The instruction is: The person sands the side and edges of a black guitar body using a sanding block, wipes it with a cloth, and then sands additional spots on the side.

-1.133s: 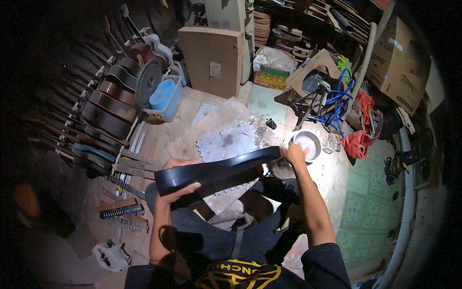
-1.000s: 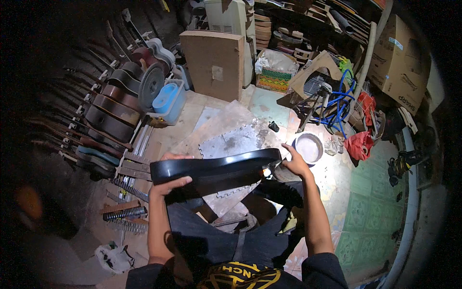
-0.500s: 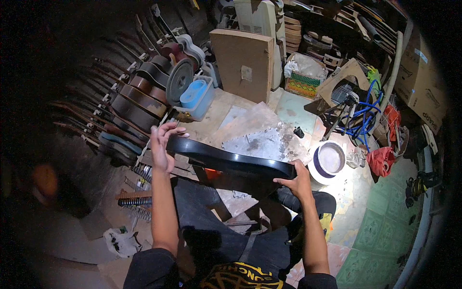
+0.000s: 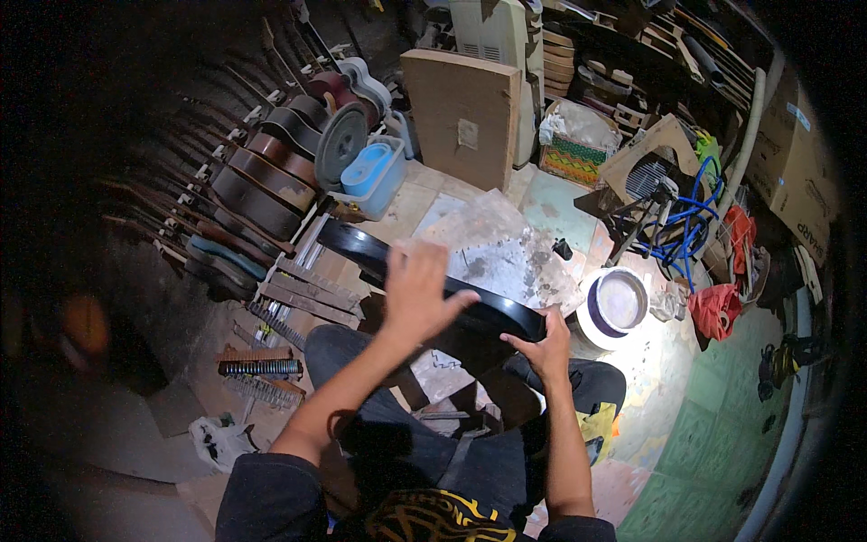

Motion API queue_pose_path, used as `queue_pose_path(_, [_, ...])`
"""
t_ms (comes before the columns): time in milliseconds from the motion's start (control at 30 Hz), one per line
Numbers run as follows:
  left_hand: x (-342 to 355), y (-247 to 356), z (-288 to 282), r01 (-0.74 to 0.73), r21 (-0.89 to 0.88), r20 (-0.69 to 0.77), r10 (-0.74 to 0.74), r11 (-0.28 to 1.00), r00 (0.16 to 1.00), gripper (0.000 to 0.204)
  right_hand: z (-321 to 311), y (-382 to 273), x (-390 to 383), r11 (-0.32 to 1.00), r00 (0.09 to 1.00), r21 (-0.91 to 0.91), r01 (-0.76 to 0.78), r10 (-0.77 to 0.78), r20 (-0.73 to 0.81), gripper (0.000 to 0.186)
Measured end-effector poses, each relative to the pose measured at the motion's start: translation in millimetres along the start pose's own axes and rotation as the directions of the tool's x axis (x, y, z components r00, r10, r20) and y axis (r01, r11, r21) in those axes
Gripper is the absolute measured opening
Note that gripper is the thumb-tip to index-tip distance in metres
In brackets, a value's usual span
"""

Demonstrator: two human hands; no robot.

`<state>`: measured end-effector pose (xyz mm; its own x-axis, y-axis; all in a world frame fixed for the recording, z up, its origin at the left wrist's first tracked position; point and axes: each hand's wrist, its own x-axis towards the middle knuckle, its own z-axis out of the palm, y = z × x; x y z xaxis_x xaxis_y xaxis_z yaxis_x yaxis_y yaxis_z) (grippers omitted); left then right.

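Note:
A glossy black guitar body [image 4: 506, 313] is held over my lap, tilted so that its curved side faces up and its right end sits lower. My right hand [image 4: 548, 350] grips that right end, with the thumb on the near side and the fingers around the edge. Across the middle of the upper side lies my left hand [image 4: 417, 294], palm down, its fingers stretched and the thumb apart; slight motion blur softens it. The near face of the body is mostly in shadow.
A row of guitars [image 4: 262, 194] leans at the left. A white bucket [image 4: 594, 332] stands right of my right hand. Beyond are a clear tub [image 4: 384, 194], a brown panel [image 4: 461, 117] and a tangled blue hose [image 4: 695, 226]. Clamps and springs [image 4: 262, 368] lie at my left.
My left hand has left the left end of the guitar body and moved right to the middle of its side. That left end has risen slightly; the right hand keeps its grip.

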<state>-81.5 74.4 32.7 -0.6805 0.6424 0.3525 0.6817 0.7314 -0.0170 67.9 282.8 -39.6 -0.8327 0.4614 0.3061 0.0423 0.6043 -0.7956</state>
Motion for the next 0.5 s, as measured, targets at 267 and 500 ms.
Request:
queue_pose_path(267, [-26, 75, 10, -0.395, -0.467, -0.082, 0.406, 0.791, 0.91, 0.093, 3, 6, -8, 0.998, 0.999, -0.051, 0.039, -0.039, -0.013, 0.063])
queue_pose_path(500, [-33, -11, -18, -0.183, -0.142, 0.009, 0.186, 0.973, 0.982, 0.085, -6, -1, -14, 0.999, 1.0, -0.027, 0.018, -0.017, 0.006, 0.062])
